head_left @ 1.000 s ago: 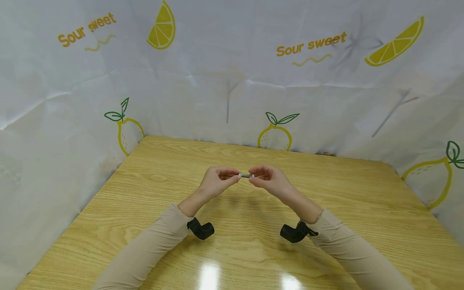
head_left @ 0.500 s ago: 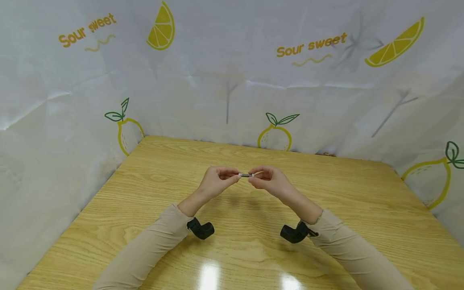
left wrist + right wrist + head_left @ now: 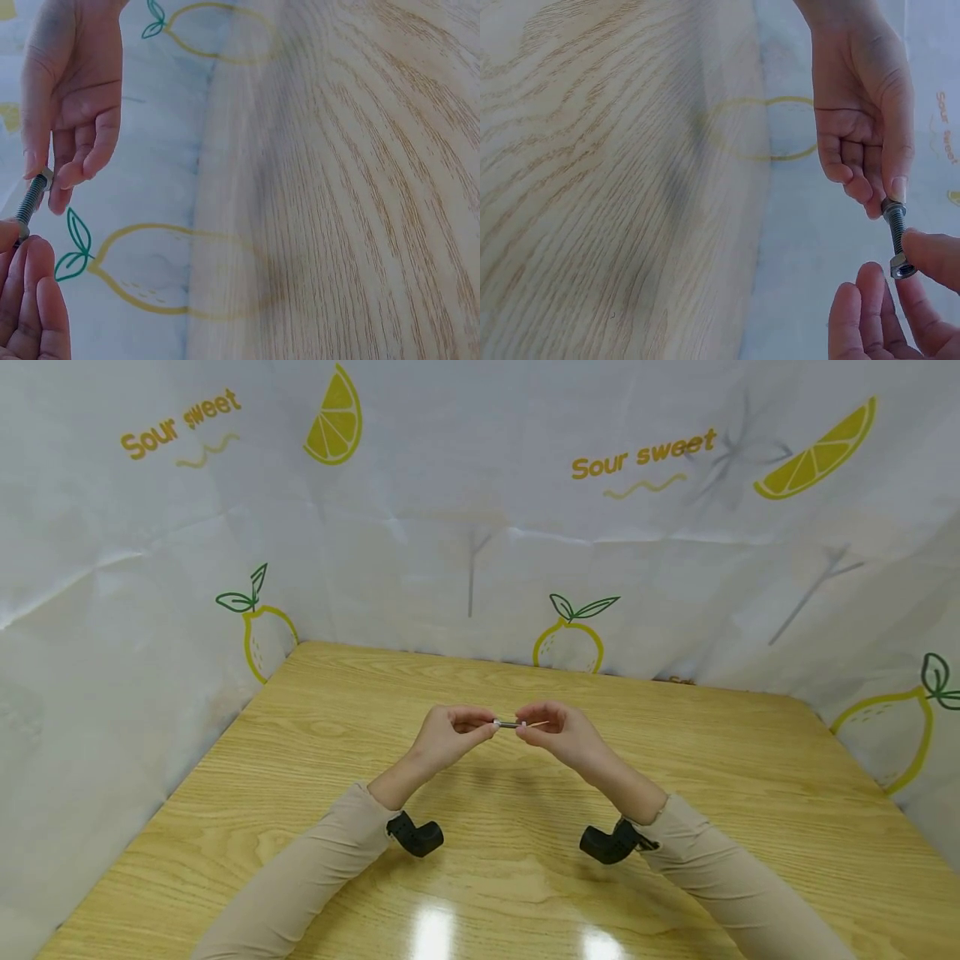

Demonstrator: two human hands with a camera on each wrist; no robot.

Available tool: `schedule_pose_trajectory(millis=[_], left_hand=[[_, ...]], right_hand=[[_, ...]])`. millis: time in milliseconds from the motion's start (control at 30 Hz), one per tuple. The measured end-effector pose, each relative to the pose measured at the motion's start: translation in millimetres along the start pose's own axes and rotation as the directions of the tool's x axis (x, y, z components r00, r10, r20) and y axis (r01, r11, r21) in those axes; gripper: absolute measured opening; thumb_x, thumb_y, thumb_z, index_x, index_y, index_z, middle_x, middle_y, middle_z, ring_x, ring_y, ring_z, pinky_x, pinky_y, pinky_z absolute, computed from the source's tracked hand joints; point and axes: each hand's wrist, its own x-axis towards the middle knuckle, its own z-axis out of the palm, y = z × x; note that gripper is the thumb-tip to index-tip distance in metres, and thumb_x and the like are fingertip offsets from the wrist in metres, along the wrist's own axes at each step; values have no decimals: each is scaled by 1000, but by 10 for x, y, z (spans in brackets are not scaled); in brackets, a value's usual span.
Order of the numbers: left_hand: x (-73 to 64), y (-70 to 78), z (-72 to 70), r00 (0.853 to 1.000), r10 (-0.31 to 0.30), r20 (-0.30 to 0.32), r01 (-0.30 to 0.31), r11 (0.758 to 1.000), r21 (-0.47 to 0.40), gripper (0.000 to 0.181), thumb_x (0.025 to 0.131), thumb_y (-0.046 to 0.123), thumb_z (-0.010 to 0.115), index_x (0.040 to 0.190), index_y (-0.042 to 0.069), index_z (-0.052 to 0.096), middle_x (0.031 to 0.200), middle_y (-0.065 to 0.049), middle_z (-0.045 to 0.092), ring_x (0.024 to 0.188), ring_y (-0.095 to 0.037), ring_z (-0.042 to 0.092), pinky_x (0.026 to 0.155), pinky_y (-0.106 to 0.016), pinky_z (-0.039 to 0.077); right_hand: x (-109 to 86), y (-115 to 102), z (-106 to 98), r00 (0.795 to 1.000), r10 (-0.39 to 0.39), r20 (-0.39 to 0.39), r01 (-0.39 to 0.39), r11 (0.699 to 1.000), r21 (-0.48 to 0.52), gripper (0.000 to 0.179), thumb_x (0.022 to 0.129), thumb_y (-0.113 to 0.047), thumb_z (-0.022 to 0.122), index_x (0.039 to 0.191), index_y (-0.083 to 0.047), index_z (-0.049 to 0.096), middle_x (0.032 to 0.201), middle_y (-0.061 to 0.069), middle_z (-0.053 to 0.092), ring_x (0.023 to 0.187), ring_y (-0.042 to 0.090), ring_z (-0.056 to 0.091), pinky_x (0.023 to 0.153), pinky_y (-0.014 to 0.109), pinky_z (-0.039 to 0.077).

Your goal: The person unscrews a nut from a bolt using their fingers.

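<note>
Both hands meet above the table, with a threaded metal bolt (image 3: 507, 724) lying level between them. My left hand (image 3: 442, 737) pinches the bolt's head end between thumb and fingertips. At the opposite end sits a hex nut (image 3: 902, 267) on the thread, its bore facing out in the right wrist view. My right hand (image 3: 558, 735) has its thumb and index finger on either side of the nut, the other fingers loosely bent. Bare thread shows between the two hands in the left wrist view. The left fingers mostly hide the bolt's head.
A wood-grain table (image 3: 480, 877) spreads beneath the hands. Behind and beside it hangs a white cloth (image 3: 420, 577) printed with lemons and lettering. Black curved mounts (image 3: 416, 835) sit at both wrists.
The right thumb and fingertips have shifted slightly around the nut, closing in and then parting a little. The left hand and bolt stay in place.
</note>
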Motion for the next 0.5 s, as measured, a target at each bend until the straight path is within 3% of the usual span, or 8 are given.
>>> schedule_pose_trajectory(millis=[200,333,433,500], left_hand=[[-9,0,3,1000,-1,1,1,1000,-6,24,89,15,64,109,2,68,101,-17,70,97,-36,65,79,-29,55],[-13,5,1,1000,-2,3,2,1000,-3,25,89,15,64,109,2,68,102,-18,70,98,-36,65,79,-28,55],[-12,12,0,1000,-4,5,4,1000,-4,25,89,16,64,109,2,68,102,-18,70,98,-37,65,79,-29,54],[-10,12,0,1000,-5,3,5,1000,-4,25,89,16,64,109,2,68,102,-18,70,98,-37,65,79,-29,54]], right_hand=[[20,27,-18,998,0,58,-2,1000,24,34,92,-19,60,117,4,56,105,22,65,96,28,65,89,45,52],[23,41,-29,998,0,70,-2,1000,29,34,92,-16,60,118,4,55,95,14,68,94,30,65,89,45,52],[16,37,-31,998,-7,65,5,1000,30,37,92,-16,60,121,5,52,93,8,68,92,29,65,90,47,51],[12,33,-29,998,-10,61,8,999,32,38,92,-18,60,122,4,52,96,11,67,95,31,64,91,48,50]])
